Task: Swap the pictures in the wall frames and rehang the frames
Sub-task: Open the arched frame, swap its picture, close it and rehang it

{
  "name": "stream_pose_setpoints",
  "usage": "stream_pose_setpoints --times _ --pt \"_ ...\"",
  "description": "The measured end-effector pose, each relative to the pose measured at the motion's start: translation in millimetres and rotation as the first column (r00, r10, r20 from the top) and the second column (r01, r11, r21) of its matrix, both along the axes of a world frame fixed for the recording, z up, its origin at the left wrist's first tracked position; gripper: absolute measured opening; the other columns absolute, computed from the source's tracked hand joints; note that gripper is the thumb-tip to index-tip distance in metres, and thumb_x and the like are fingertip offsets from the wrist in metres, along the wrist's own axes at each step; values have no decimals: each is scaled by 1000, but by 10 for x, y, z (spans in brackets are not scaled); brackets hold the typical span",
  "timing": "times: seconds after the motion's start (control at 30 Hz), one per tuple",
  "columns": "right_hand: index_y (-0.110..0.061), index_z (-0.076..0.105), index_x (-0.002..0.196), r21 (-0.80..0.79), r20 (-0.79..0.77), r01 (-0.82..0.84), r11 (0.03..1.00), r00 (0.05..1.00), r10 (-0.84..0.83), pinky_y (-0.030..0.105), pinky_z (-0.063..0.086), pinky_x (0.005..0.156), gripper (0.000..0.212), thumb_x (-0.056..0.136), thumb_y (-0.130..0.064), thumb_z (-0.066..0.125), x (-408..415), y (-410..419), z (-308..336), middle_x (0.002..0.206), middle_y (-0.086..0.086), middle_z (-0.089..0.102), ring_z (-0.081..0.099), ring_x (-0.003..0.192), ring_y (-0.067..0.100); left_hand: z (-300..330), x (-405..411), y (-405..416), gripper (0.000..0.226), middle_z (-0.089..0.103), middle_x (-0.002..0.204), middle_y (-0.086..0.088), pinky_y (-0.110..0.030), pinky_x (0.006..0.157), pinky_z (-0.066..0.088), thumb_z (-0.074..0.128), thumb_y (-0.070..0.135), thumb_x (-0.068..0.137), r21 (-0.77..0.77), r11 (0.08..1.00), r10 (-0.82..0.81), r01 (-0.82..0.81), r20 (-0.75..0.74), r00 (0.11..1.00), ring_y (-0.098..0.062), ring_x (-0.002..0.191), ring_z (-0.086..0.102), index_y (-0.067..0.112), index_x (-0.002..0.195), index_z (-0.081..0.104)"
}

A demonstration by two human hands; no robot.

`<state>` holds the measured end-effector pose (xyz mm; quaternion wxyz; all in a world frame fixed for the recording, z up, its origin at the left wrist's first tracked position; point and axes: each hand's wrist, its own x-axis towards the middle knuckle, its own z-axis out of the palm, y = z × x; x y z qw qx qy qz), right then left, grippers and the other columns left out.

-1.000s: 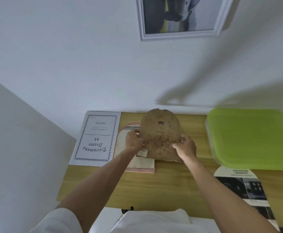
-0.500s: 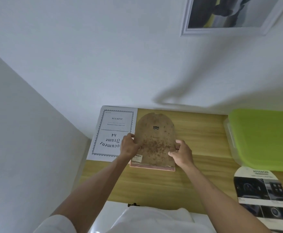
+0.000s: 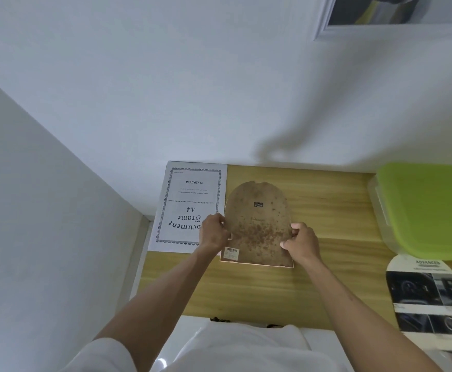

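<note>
Pinching the left edge of a brown arched backing board, the left hand is seen with its fingers curled round that edge, while the opposite edge is gripped by the right hand between thumb and curled fingers. The board, speckled with dark spots and fitted with a small metal hanger near its rounded top, is held over a pale pink frame, of which only the lower edge and corners are seen beneath it; whether the board is fully seated in the frame cannot be told. A barcode sticker is seen at the board's lower left corner. Both are placed on a wooden table set against a white wall. Just left of the board, a white sheet printed "Document Frame A4" is laid upside down, its lower right part covered by the left hand. At the table's right end a clear box with a green lid is placed, and before it an arched picture headed "ADVANCED" is laid. High on the wall, to the right, a white-framed picture is hung, cut off by the top edge.
</note>
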<state>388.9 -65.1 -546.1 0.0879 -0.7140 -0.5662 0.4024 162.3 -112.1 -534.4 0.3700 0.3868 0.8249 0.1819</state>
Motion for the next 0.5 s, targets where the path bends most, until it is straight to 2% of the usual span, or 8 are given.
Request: stream_pose_setpoints --times 0.07,0.13,0.2,0.3,0.37,0.43,0.5 --pt "-10 57 131 2 34 -30 1000 999 29 31 49 92 60 75 -5 78 -13 -12 -2 124 9 57 61 106 23 -30 6 -4 41 62 106 -7 -29 74 45 81 4 70 17 1000 -5 5 -12 1000 -21 90 58 7 110 69" --pt "-8 54 136 10 79 -79 997 994 78 32 47 99 62 79 -7 78 -30 -19 11 127 10 52 59 112 25 -49 22 -1 32 59 103 -7 -32 75 47 82 5 70 14 999 -31 31 -30 999 -26 92 60 4 100 72" --pt "-6 53 137 23 130 -132 991 983 128 34 46 102 62 81 -10 77 -43 -24 6 128 11 50 57 115 26 -41 41 6 17 53 95 -5 -34 73 49 79 6 73 2 997 -71 72 -65 995 -29 87 59 0 86 71" --pt "-3 51 136 19 187 -199 980 963 192 36 46 100 61 82 -13 77 -56 -6 8 127 12 48 55 114 29 -5 66 19 10 49 93 -7 -41 73 53 73 0 75 -10 991 -135 135 -124 983 -32 82 57 -4 75 64" --pt "-2 47 136 -10 246 -267 964 934 261 37 46 98 62 83 -15 77 -68 33 25 129 14 45 55 115 31 33 88 42 4 50 99 -12 -46 75 54 64 -5 77 -26 981 -194 192 -172 966 -36 83 58 -5 79 61" --pt "-1 42 139 -49 346 -360 932 869 354 38 48 96 68 84 -19 77 -89 94 77 133 15 42 52 118 31 40 109 97 18 50 108 -15 -45 76 54 62 -6 79 -77 954 -301 291 -277 913 -37 89 58 -3 96 62" --pt "-4 34 144 -77 429 -457 886 787 443 40 49 92 82 81 -24 81 -112 185 147 138 15 37 47 124 31 0 127 184 40 48 119 -15 -41 81 51 65 -7 80 -122 900 -430 418 -410 804 -35 104 54 0 118 54"
